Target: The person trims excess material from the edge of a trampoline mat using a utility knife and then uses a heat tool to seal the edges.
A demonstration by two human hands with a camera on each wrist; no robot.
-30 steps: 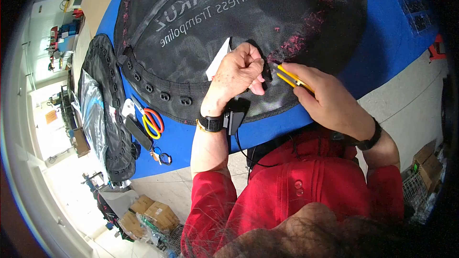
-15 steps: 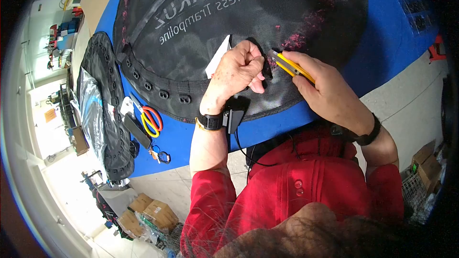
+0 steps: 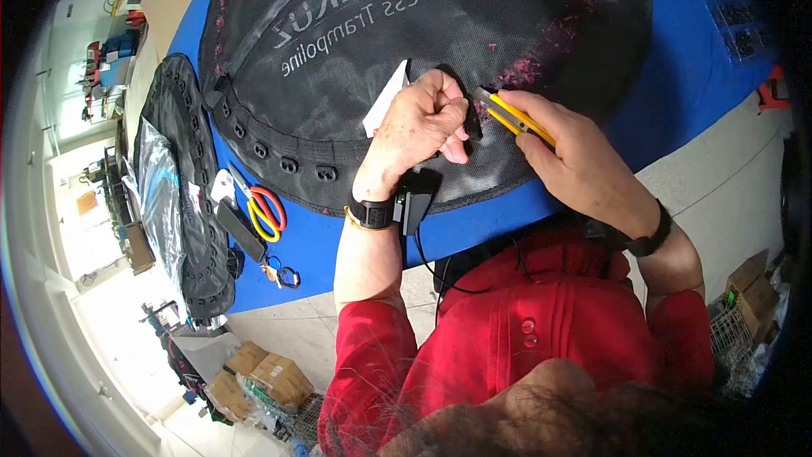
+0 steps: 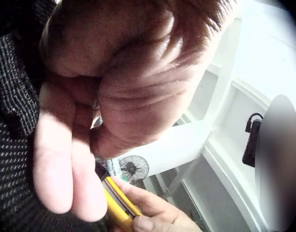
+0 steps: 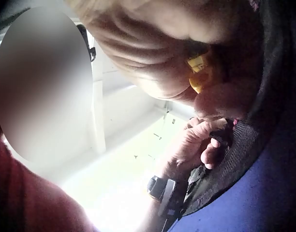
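In the head view, a round black mesh mat [image 3: 364, 101] with mirrored white lettering lies over a blue surface. My left hand [image 3: 416, 127] rests low over the mat, thumb and index finger pinching dark fabric [image 5: 219, 137], seen in the right wrist view; its other fingers are loosely bent. My right hand [image 3: 584, 161] grips a yellow utility knife [image 3: 523, 123], its metal end pointing toward the left fingertips, with a small gap between. The left wrist view shows this knife [image 4: 120, 205] beyond the fingers. Whether the blade touches the fabric I cannot tell.
A white sheet [image 3: 389, 101] lies by my left hand. Scissors with red and yellow handles [image 3: 267, 213], a dark flat object [image 3: 241, 234] and a folded black mat [image 3: 203, 245] with clear plastic [image 3: 161, 203] lie at the left. Pink marks [image 3: 524, 72] dot the mat.
The right hand and knife have moved slightly up from a second ago, and more of the knife's metal end shows. The left hand has barely moved.
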